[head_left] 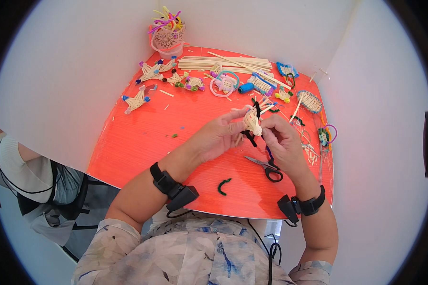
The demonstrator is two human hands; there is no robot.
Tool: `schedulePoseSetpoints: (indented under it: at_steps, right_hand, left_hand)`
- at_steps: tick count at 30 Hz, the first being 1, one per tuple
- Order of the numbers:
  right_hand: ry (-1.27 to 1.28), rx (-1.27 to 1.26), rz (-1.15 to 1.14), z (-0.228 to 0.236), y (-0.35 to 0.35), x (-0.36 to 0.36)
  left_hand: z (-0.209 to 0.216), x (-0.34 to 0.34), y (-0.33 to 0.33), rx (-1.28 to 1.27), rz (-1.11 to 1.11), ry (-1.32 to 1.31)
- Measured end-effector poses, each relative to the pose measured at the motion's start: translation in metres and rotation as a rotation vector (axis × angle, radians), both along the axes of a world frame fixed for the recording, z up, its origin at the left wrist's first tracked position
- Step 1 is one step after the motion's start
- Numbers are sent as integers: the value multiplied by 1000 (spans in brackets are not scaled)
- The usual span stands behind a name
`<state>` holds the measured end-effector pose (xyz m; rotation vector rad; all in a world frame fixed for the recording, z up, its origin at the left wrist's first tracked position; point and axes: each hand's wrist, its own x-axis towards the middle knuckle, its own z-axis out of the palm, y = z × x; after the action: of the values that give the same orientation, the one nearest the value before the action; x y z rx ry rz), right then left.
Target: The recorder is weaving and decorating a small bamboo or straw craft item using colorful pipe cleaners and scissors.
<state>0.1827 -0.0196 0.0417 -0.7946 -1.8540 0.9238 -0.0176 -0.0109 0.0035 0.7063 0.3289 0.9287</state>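
Note:
Between the fingers and thumb of my left hand (pixel 217 136) is a small woven piece of pale flat strips (pixel 252 121), gathered to a bunched tip at its near end. Black pipe cleaner (pixel 248 138) wraps it and sticks out above and below. My right hand (pixel 284 146) is closed in a pinch beside the bunched tip. From under its fingers hangs a dark purple pipe cleaner (pixel 270 155); its upper end is hidden. Black-handled scissors (pixel 272 175) lie partly opened on the red table just below my right hand.
A short dark green pipe cleaner (pixel 222 186) lies near the table's front. Across the back are woven star shapes (pixel 136 100), a bundle of pale strips (pixel 209 63), a blue spool (pixel 246 88) and a cup of pipe cleaners (pixel 168 40). White partitions (pixel 252 28) enclose the table. Someone sits at left.

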Motion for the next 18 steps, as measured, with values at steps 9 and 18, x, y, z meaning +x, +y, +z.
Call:
schedulePoseSetpoints:
  at_steps: [9,18]
  right_hand:
    - [-52,-335,133,12,-8,6]
    - [7,-933,137,16,-1,16]
  left_hand:
    - [-8,-8,7,46,67,-76]
    - [6,-7,0,313,261,218]
